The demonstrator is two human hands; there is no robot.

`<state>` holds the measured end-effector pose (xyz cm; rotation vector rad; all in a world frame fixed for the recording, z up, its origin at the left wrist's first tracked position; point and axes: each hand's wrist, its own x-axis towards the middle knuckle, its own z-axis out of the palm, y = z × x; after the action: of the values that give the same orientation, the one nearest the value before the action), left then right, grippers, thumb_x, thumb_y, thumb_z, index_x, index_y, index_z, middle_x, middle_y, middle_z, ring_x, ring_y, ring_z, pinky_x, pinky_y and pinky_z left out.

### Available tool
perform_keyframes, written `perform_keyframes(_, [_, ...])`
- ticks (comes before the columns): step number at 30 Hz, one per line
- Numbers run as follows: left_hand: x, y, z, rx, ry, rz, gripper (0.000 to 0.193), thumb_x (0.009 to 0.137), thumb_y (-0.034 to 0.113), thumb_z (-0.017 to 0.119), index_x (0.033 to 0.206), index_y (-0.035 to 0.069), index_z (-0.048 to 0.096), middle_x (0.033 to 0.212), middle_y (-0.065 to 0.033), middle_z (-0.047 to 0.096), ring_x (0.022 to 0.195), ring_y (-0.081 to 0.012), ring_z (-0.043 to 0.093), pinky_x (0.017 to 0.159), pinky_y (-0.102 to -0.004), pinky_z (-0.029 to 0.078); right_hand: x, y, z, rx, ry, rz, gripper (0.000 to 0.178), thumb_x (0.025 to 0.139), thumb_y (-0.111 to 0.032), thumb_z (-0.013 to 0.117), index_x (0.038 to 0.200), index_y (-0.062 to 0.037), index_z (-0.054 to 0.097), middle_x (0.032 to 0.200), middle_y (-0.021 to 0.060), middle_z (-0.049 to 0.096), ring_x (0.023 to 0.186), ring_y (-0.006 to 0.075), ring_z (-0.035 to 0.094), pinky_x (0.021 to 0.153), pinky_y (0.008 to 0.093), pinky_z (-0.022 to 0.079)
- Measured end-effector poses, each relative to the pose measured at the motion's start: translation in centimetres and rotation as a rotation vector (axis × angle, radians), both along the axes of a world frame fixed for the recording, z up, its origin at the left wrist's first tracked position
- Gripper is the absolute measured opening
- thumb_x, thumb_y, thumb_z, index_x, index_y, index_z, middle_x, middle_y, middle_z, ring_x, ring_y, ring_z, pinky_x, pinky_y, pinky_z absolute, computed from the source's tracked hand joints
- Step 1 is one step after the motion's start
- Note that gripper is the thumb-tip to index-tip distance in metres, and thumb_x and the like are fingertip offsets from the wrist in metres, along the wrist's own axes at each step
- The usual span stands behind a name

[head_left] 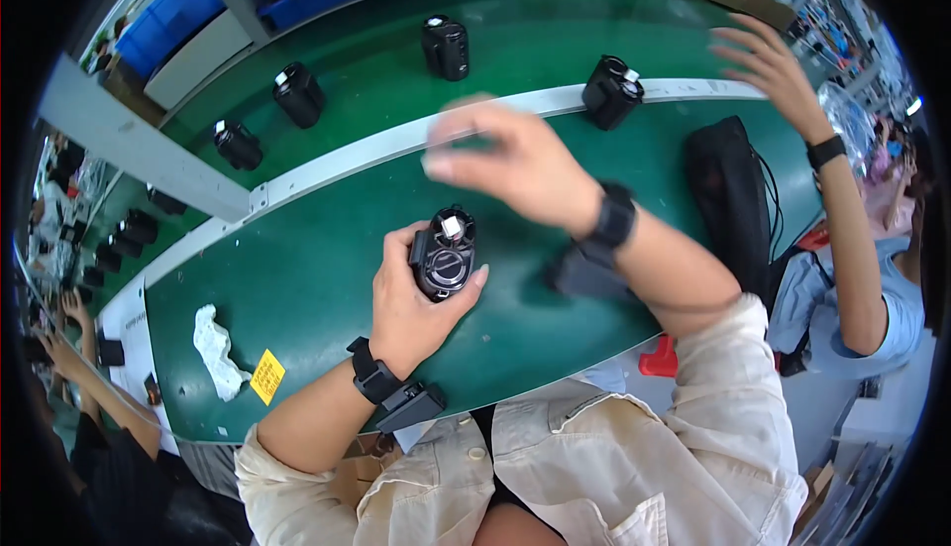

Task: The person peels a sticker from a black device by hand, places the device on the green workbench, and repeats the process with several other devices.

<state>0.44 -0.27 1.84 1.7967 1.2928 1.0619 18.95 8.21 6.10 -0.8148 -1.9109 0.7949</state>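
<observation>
My left hand (408,316) is wrapped around a black handheld device (446,267), thumb on its right side and fingers on its left. The device has a round ringed face and a small white square piece (453,228) at its far end. Above and to the right of it, my right hand (510,155) hangs in the air, slightly blurred. Its thumb and fingers are curved with a gap between them, and nothing shows in it. Both wrists wear black bands with dark boxes attached.
Similar black devices (447,48) stand beyond a white rail (347,161), one (612,92) beside it at right. On the green table (297,278) lie a crumpled white piece (215,348), a yellow note (267,378) and a black pouch (728,184). A co-worker's hand (773,65) reaches in at right.
</observation>
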Motion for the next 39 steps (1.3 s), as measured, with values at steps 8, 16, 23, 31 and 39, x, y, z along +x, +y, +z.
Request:
perform_keyframes(8, [-0.9,0.0,-0.1,-0.077,-0.015,0.004,0.061,0.070,0.017,0.083,0.114,0.000,0.046,0.099,-0.0141,0.062,0.085,-0.0182,0.063,0.075,-0.0307,0.051,-3.8,16.5,0.4,-0.078,-0.666,-0.847,0.086,0.071,-0.027,0.076,0.141,-0.0056,0.031,0.115,0.0220,0.059,0.110,0.0359,0.057,0.093,0.0416,0.049])
perform_keyframes(16, [-1.2,-0.1,0.2,-0.105,-0.075,0.018,0.059,0.070,0.012,0.083,0.114,0.000,0.046,0.099,-0.0099,0.061,0.085,-0.0155,0.061,0.077,-0.0291,0.051,9.8,22.0,7.9,0.157,-0.732,-0.963,0.085,0.059,-0.034,0.081,0.127,0.0000,0.044,0.105,0.0218,0.066,0.097,0.0361,0.065,0.084,0.0439,0.054])
perform_keyframes(23, [-0.8,0.8,-0.5,-0.074,-0.147,0.009,0.064,0.068,0.011,0.084,0.118,0.001,0.046,0.105,-0.0100,0.058,0.091,-0.0153,0.059,0.080,-0.0282,0.050,32.7,19.6,2.7,-0.008,-0.829,-1.214,0.097,0.055,-0.028,0.087,0.135,-0.0002,0.040,0.122,0.0217,0.058,0.115,0.0359,0.056,0.097,0.0406,0.046])
perform_keyframes(31, [-1.4,0.5,-0.8,-0.074,-0.138,0.083,0.072,0.063,0.014,0.089,0.119,0.001,0.046,0.108,-0.0107,0.057,0.095,-0.0175,0.058,0.085,-0.0295,0.048,31.4,18.4,0.7,-0.232,-0.977,-1.292,0.107,0.054,-0.036,0.089,0.141,-0.0043,0.034,0.122,0.0232,0.058,0.118,0.0337,0.055,0.100,0.0411,0.045])
perform_keyframes(39, [-0.7,1.1,-0.9,-0.007,-0.143,0.030,0.078,0.060,0.021,0.091,0.117,0.000,0.042,0.112,-0.0160,0.057,0.102,-0.0201,0.059,0.088,-0.0335,0.049,9.3,6.8,13.9,0.525,-0.404,-0.329,0.025,0.081,-0.011,0.069,0.103,0.0010,0.066,0.095,0.0137,0.066,0.076,0.0250,0.063,0.068,0.0320,0.051])
